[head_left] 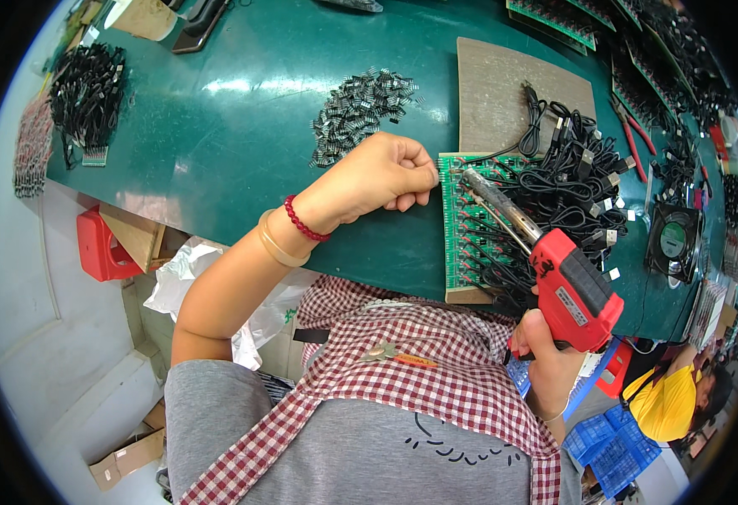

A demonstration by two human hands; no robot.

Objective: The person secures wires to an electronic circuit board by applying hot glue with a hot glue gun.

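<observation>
My left hand [383,174] rests fisted on the green table, its fingertips pinched at the left edge of a green circuit board panel [455,225]; what it pinches is too small to tell. My right hand [546,353] grips a red soldering gun [572,289] by the handle. Its metal tip [467,177] touches the top of the panel near my left fingers. Black cables with plugs [571,185] lie in a heap over the panel's right side.
A pile of small dark parts [360,108] lies behind my left hand. A brown board [512,93] sits under the cables. Red-handled pliers [631,139], a small fan [674,240], more cable bundles [87,88] and a red bin [99,246] surround the table.
</observation>
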